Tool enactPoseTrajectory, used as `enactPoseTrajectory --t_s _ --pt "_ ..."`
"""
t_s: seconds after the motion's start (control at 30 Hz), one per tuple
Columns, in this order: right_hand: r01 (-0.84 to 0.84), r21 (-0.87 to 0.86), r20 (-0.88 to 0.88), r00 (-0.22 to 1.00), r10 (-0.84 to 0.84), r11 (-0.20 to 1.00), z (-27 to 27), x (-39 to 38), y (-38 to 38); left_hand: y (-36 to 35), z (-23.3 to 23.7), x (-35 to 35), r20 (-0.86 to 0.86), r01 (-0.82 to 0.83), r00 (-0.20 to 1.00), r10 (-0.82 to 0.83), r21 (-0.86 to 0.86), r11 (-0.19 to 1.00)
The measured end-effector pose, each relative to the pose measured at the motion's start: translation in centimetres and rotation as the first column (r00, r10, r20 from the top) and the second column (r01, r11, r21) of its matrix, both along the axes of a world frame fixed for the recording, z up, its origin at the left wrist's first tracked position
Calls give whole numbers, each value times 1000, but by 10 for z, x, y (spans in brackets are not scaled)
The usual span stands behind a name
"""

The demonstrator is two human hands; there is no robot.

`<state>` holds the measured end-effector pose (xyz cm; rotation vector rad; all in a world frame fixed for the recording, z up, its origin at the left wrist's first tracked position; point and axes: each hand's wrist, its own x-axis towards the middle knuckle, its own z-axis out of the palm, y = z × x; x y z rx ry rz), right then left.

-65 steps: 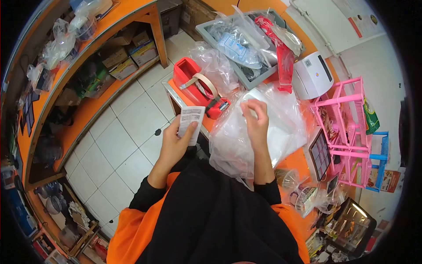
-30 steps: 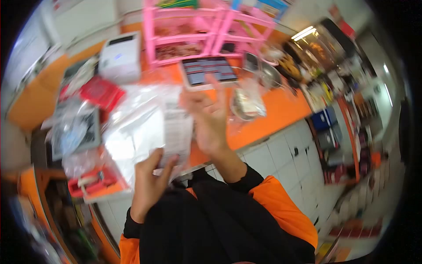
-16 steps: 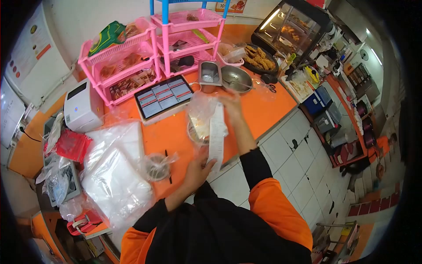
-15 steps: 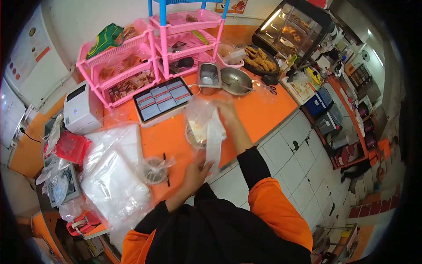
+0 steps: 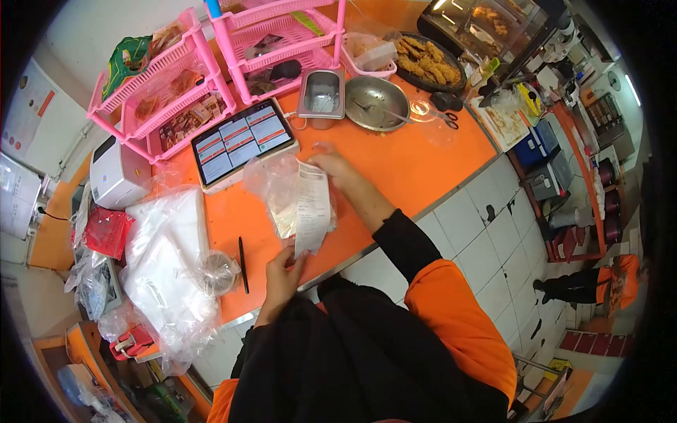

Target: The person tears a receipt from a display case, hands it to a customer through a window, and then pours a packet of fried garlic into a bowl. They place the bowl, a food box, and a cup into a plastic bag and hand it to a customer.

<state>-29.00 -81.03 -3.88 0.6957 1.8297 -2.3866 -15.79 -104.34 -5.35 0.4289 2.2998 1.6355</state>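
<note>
A long white printed receipt [image 5: 312, 209] lies along a clear plastic bag [image 5: 276, 204] with pale contents, over the orange counter. My left hand [image 5: 283, 272] pinches the receipt's lower end between thumb and fingers. At the upper end, my right hand [image 5: 333, 166] is at the top edge of the receipt and bag, fingers bent; its fingertips are blurred, and what they grip is unclear. A tablet [image 5: 243, 143] with a lit screen is just beyond the bag. To the left are a black pen [image 5: 243, 264] and a small round container in clear plastic [image 5: 218, 273].
Pink racks [image 5: 204, 77], a metal tray [image 5: 322, 95], a steel bowl [image 5: 377, 103] and a dark dish of fried food [image 5: 429, 62] line the back. Plastic bags [image 5: 166, 254] are stacked left, beside a white printer [image 5: 118, 174]. Another person [image 5: 599, 282] is far right.
The view has shifted. The receipt, narrow and angled before, now shows its printed face over the bag. Both hands remain at its ends.
</note>
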Motion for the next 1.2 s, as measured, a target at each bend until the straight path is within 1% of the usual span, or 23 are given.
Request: enactPoseTrajectory --t_s 0.07,0.1,0.17,0.27,0.33,0.37,0.47,0.5,0.57,0.67,0.77,0.87,0.93,0.97,1.07,1.17,1.2 --pt "195 27 -158 969 -188 980 -18 20 13 -1 20 0 112 35 994 -19 -143 989" --pt "221 -20 -139 965 -222 975 -14 37 16 0 20 2 136 28 991 -18 -76 997" --pt "278 -109 -98 952 -289 954 13 75 14 1 20 5 183 11 983 -22 63 998" --pt "265 -184 -6 963 -270 947 47 97 8 -4 16 3 215 95 973 -87 -28 995" --pt "356 29 -295 896 -332 934 35 89 0 -3 18 4 201 96 974 -104 47 994" --pt "416 125 -439 838 -326 901 30 82 -5 -2 20 4 191 95 975 -110 85 992" --pt "341 202 -624 768 -148 918 26 70 -19 -8 10 3 202 89 974 -99 54 995" --pt "312 316 -586 807 -74 896 26 72 -22 -7 7 2 183 70 979 -89 109 992" --pt "235 530 -478 877 58 815 25 77 -29 -7 -1 5 151 36 986 -70 218 975" --pt "236 595 -463 882 87 768 27 79 -26 -15 -5 3 181 81 978 -106 137 987" --pt "139 710 -378 902 207 691 34 77 -21 -27 -24 2 178 147 974 -142 -10 989" --pt "150 741 -424 860 283 654 29 75 -14 -24 -8 8 232 107 965 -122 76 991" --pt "121 530 -479 859 179 840 20 73 -15 -22 -1 9 249 102 961 -124 99 990" --pt "108 405 -497 860 120 908 16 73 -15 -22 2 9 257 101 958 -126 109 989" --pt "229 182 -574 814 -85 956 23 86 -20 -23 6 6 300 131 941 -159 109 985" --pt "413 108 -537 790 -297 904 38 123 -27 -27 -3 7 363 98 913 -189 253 962" --pt "462 56 -504 778 -374 885 41 139 -31 -28 -4 6 366 117 908 -204 246 962"
